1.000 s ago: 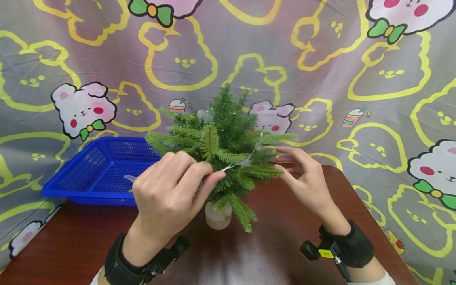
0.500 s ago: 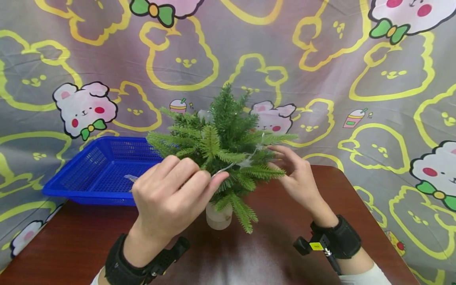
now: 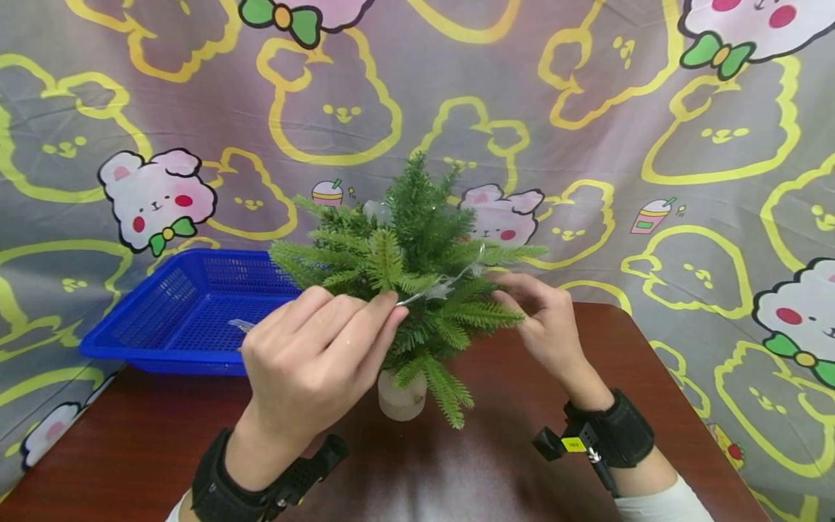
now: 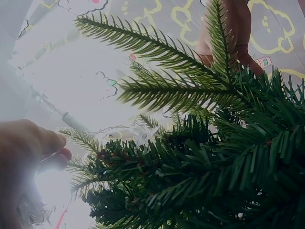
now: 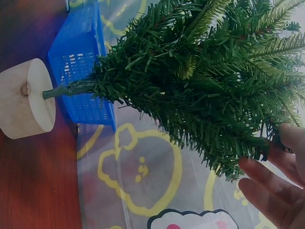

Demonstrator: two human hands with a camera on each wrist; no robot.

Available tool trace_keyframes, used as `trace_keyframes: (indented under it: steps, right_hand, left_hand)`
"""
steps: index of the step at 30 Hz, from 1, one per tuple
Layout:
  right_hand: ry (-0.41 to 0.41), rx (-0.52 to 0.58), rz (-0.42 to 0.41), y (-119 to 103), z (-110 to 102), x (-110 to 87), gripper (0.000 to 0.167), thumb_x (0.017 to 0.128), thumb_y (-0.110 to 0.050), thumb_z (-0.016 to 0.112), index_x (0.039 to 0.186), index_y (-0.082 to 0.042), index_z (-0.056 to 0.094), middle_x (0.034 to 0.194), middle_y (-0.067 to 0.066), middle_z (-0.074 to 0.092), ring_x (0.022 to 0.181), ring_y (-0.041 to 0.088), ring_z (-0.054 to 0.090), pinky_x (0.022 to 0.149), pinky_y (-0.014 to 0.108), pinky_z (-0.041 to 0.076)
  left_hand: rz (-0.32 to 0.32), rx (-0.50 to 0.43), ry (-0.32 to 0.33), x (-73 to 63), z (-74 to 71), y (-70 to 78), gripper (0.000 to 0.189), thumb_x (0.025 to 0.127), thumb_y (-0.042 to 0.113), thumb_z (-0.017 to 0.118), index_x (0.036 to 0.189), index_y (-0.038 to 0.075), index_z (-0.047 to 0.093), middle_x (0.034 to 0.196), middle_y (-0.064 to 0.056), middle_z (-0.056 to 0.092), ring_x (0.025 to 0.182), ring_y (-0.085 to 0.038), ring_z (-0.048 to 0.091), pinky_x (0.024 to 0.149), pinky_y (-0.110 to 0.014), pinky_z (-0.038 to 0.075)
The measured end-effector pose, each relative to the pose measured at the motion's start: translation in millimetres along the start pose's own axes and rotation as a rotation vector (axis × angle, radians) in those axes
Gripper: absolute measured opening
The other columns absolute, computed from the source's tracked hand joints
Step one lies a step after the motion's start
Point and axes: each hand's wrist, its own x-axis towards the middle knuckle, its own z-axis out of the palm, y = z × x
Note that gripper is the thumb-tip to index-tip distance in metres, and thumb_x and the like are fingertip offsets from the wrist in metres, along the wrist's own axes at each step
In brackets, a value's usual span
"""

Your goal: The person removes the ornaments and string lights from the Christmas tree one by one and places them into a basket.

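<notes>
A small artificial Christmas tree with green needles stands on a pale round wooden base. My left hand, in front of the tree's left side, pinches a thin clear string of star lights between thumb and forefinger. The string runs rightward over the front branches, and its clear stars lie among the needles. At the tree's right side, my right hand holds a branch tip between thumb and fingers. Behind the needles, some of its fingertips are hidden in the head view.
A blue plastic basket stands left of the tree, with a small clear bundle inside. The brown table ends at a patterned grey cloth hanging behind it.
My right hand has moved left, closer to the tree, and its fingers have drawn together at the branch. The left hand shifts slightly, still pinching the string, and the stars move a little.
</notes>
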Motion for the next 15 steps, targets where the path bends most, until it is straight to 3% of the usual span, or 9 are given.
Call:
trace_keyframes:
  steps: [15]
  right_hand:
    - [0.060,-0.025,-0.035,-5.3,-5.2,-5.2,0.015,0.083,-0.001,0.076,0.096,-0.008,0.076,0.067,0.006,0.073,0.056,-0.007,0.059,0.051,0.013,0.041]
  left_hand:
    - [-0.026,0.018,-0.006,2.2,-2.7,-1.1,0.010,0.089,0.013,0.070,0.091,0.007,0.077,0.065,-0.002,0.066,0.051,-0.019,0.051,0.043,-0.031,0.037]
